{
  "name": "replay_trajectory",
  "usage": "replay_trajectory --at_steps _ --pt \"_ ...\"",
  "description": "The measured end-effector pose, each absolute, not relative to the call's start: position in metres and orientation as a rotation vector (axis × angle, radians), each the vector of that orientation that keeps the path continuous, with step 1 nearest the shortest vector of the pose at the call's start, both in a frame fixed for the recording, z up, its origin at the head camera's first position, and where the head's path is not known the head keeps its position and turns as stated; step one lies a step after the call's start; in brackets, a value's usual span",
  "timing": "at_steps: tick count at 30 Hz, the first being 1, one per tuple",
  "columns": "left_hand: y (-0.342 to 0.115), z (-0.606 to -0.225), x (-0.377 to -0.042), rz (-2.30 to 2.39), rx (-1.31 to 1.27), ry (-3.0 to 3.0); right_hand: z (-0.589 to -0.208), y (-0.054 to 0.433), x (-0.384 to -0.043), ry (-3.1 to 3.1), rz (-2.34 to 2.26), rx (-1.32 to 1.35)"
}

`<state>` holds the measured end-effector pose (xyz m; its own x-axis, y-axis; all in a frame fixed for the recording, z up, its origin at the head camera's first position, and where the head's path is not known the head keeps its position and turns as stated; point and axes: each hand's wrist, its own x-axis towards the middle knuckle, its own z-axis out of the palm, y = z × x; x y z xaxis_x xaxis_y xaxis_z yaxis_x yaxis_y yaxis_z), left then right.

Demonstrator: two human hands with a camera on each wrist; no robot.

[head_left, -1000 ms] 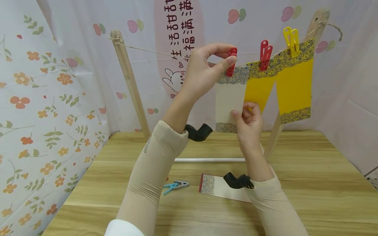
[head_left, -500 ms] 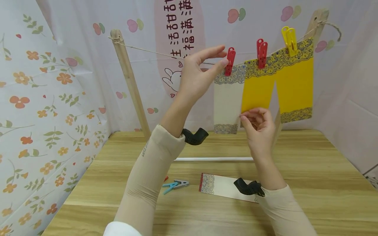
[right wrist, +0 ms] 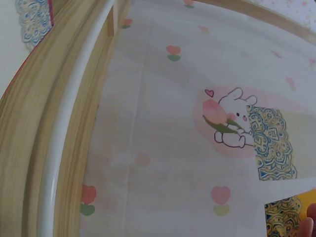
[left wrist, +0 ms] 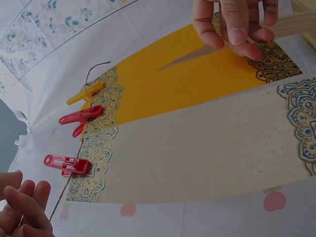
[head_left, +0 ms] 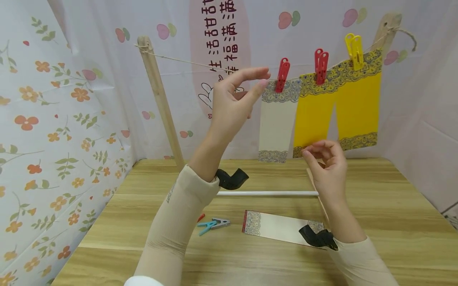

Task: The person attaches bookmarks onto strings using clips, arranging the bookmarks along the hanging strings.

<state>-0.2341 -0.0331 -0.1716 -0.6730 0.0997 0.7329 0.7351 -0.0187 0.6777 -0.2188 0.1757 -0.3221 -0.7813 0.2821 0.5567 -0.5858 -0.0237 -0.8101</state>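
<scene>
A cream card (head_left: 278,127) with patterned ends hangs from a string, held by a red clothespin (head_left: 282,75). To its left is my left hand (head_left: 232,103), thumb and fingers apart and nothing between them. Beside the cream card hang a yellow card (head_left: 313,119) under a second red clothespin (head_left: 321,67) and another yellow card (head_left: 358,111) under a yellow clothespin (head_left: 355,51). My right hand (head_left: 329,171) hovers loosely curled at the lower end of the nearer yellow card, holding nothing. In the left wrist view, the fingers (left wrist: 237,29) of the right hand show in front of the yellow cards.
Wooden posts (head_left: 161,99) carry the string (head_left: 189,62). On the table (head_left: 125,238) lie a cream-and-red card (head_left: 279,227), a blue-and-grey clothespin (head_left: 214,225) and a small red item (head_left: 201,217). A white rod (head_left: 264,193) crosses behind them.
My left hand has let go of the red clothespin and drawn back left. My right hand has released the cream card and moved down and right. The cream card now hangs by itself.
</scene>
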Motion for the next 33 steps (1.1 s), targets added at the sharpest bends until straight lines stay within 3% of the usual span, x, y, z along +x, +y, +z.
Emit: replay_trajectory --at_steps 18,33 --pt "-0.065 -0.217 -0.231 -1.713 -0.756 -1.9 -0.334 0.191 -0.207 -2.001 1.547 0.339" --pt "-0.107 -0.266 -0.215 -1.555 -0.515 -2.103 -0.35 0.195 -0.206 -2.219 1.401 0.383"
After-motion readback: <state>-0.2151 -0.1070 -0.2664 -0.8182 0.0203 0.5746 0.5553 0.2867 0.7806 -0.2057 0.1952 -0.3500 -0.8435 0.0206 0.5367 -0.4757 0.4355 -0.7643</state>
